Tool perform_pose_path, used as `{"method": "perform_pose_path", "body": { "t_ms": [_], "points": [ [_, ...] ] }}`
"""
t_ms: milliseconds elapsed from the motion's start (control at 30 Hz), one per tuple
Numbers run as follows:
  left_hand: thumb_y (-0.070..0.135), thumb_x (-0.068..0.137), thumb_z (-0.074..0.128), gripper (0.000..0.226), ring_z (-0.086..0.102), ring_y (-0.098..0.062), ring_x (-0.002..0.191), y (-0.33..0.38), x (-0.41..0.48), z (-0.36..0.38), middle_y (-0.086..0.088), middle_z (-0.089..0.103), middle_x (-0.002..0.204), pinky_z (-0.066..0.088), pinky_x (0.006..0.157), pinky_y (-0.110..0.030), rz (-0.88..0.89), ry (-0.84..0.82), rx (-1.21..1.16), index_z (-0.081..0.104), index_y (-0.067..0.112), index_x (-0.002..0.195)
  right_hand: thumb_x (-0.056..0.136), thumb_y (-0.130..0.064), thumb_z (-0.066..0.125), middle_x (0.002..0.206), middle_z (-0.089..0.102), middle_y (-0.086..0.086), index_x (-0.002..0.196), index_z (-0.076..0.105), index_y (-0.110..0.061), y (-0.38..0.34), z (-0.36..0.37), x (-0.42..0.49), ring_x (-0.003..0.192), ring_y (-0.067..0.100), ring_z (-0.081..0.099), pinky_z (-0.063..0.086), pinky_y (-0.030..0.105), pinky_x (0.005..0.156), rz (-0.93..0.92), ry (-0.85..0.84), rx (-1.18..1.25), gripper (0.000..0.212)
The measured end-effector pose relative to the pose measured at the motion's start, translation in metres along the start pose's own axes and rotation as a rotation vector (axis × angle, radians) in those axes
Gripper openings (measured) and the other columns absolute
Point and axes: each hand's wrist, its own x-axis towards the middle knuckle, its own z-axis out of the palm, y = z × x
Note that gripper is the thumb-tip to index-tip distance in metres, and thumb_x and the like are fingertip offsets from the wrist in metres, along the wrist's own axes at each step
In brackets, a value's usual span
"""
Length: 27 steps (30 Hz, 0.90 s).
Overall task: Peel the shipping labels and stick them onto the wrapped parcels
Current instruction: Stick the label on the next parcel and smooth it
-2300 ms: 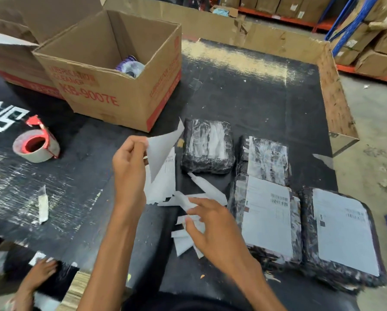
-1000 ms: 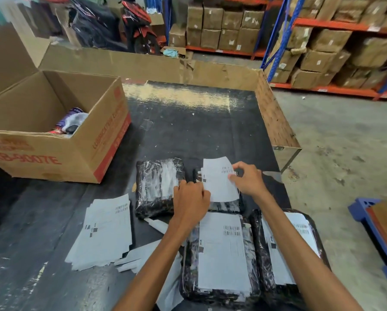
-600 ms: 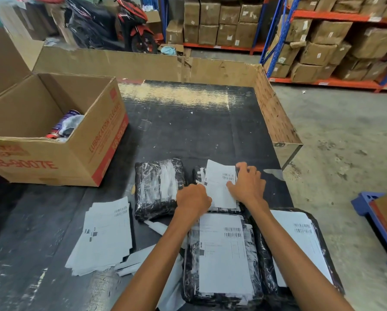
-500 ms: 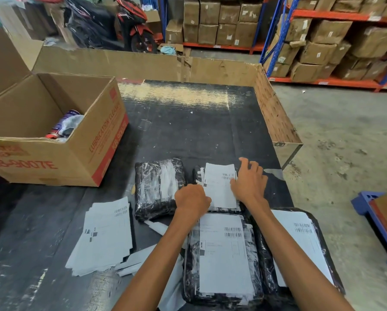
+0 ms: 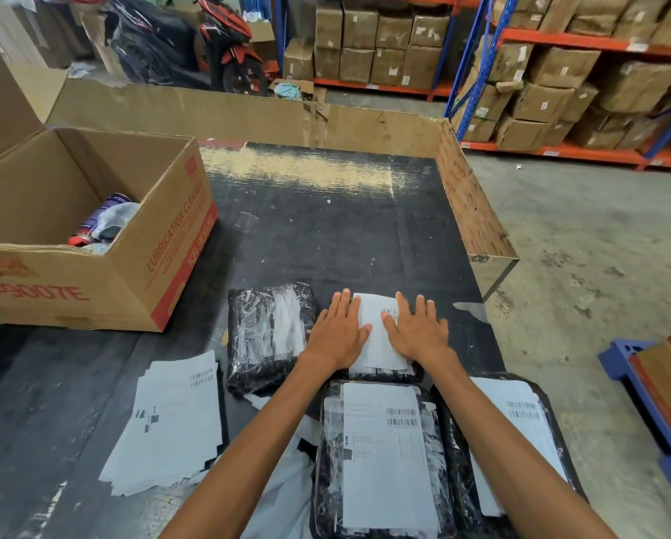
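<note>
Several black wrapped parcels lie on the dark table (image 5: 326, 227). My left hand (image 5: 339, 330) and my right hand (image 5: 417, 332) both press flat, fingers straight, on a white shipping label (image 5: 376, 336) that lies on the far middle parcel (image 5: 380, 373), mostly hidden under them. To its left sits a parcel without a label (image 5: 269, 336). Two nearer parcels carry labels, one in the middle (image 5: 380, 457) and one at the right (image 5: 520, 433), partly behind my right forearm. A stack of unpeeled labels (image 5: 174, 422) lies at the left.
An open cardboard box (image 5: 159, 258) with cans inside stands at the left. Cardboard walls (image 5: 470, 212) edge the table's back and right side. Peeled backing strips (image 5: 283, 480) lie under my left forearm. Shelves of boxes and a scooter stand beyond; a blue pallet (image 5: 645, 402) sits right.
I laid the label on the far middle parcel. My left hand went from a fist to flat, and both hands now press the label down side by side.
</note>
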Motion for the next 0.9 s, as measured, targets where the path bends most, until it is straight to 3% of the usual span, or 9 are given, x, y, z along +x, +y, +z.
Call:
{"method": "perform_pose_path", "body": {
  "t_ms": [133, 467, 667, 767, 900],
  "points": [
    [0.041, 0.109, 0.027, 0.062, -0.002, -0.031, 0.158, 0.001, 0.011, 0.006, -0.017, 0.001, 0.170, 0.014, 0.126, -0.046, -0.029, 0.059, -0.060, 0.012, 0.009, 0.161, 0.102, -0.061, 0.017, 0.165, 0.019, 0.024, 0.159, -0.001, -0.039, 0.007, 0.002, 0.006, 0.151, 0.042, 0.022, 0.022, 0.059, 0.118, 0.057, -0.093, 0.090, 0.063],
    [0.034, 0.107, 0.037, 0.052, 0.010, -0.039, 0.155, 0.008, 0.045, 0.010, -0.028, 0.017, 0.164, 0.015, 0.125, -0.047, -0.069, 0.161, -0.299, 0.035, 0.004, 0.150, 0.105, -0.055, 0.014, 0.154, 0.033, 0.028, 0.156, 0.012, -0.039, -0.001, 0.006, 0.029, 0.143, 0.043, 0.031, 0.028, 0.056, 0.114, 0.148, 0.037, 0.144, 0.054],
    [0.040, 0.104, 0.046, 0.082, -0.009, -0.032, 0.157, 0.014, 0.036, 0.013, -0.018, -0.005, 0.169, 0.005, 0.128, -0.044, -0.300, 0.201, -0.670, 0.000, 0.000, 0.159, 0.107, -0.051, 0.018, 0.154, 0.035, 0.026, 0.160, 0.010, -0.024, -0.007, 0.011, 0.022, 0.139, 0.041, 0.037, 0.038, 0.054, 0.106, 0.194, 0.163, 0.210, 0.060],
    [0.034, 0.105, 0.046, 0.080, -0.012, -0.030, 0.157, 0.015, 0.035, 0.016, -0.018, -0.004, 0.169, 0.003, 0.127, -0.043, -0.326, 0.154, -0.809, -0.002, -0.002, 0.158, 0.107, -0.047, 0.025, 0.159, 0.023, 0.025, 0.160, 0.009, -0.018, -0.011, 0.012, 0.022, 0.141, 0.043, 0.033, 0.037, 0.054, 0.108, 0.246, 0.159, 0.393, 0.062],
    [0.034, 0.099, 0.050, 0.076, 0.024, -0.043, 0.151, 0.004, 0.040, 0.014, -0.025, 0.026, 0.163, 0.023, 0.122, -0.056, -0.361, 0.149, -0.942, 0.010, 0.011, 0.160, 0.109, -0.038, 0.027, 0.161, 0.025, 0.024, 0.161, 0.006, -0.014, -0.015, 0.004, 0.020, 0.144, 0.044, 0.030, 0.033, 0.053, 0.112, 0.248, 0.146, 0.522, 0.061]
  ]
}}
